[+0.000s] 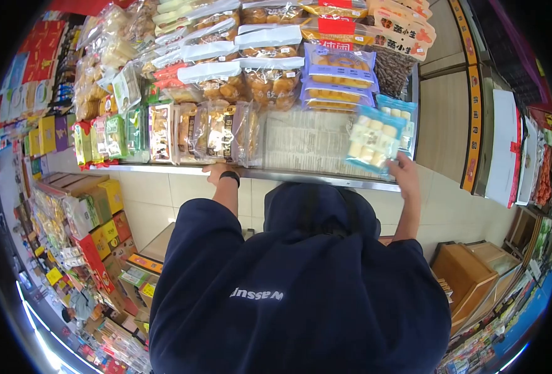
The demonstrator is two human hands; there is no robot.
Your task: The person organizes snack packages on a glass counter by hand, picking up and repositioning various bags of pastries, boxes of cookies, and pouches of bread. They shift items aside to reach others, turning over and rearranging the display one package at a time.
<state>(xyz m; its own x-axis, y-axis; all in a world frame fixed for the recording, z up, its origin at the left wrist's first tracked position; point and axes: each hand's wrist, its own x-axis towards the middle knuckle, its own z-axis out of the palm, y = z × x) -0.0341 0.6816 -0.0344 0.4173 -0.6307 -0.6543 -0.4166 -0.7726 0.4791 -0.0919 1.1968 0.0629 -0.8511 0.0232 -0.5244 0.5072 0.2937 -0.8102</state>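
My right hand (406, 169) grips the lower corner of a blue packet of pale square buns (376, 140) and holds it up against the shelf front, beside another packet like it (402, 112). My left hand (218, 171), with a black band on the wrist, rests on the metal shelf edge (301, 176) just under clear bags of brown pastries (226, 132). It holds nothing. Both arms reach out from my navy top (301, 287).
The shelf is packed with bagged breads, purple packets (339, 68) and green boxes (117, 134). A bare patch of shelf (307, 146) lies between my hands. Cartons of goods (95, 218) stand on the floor at the left, wooden crates (469, 268) at the right.
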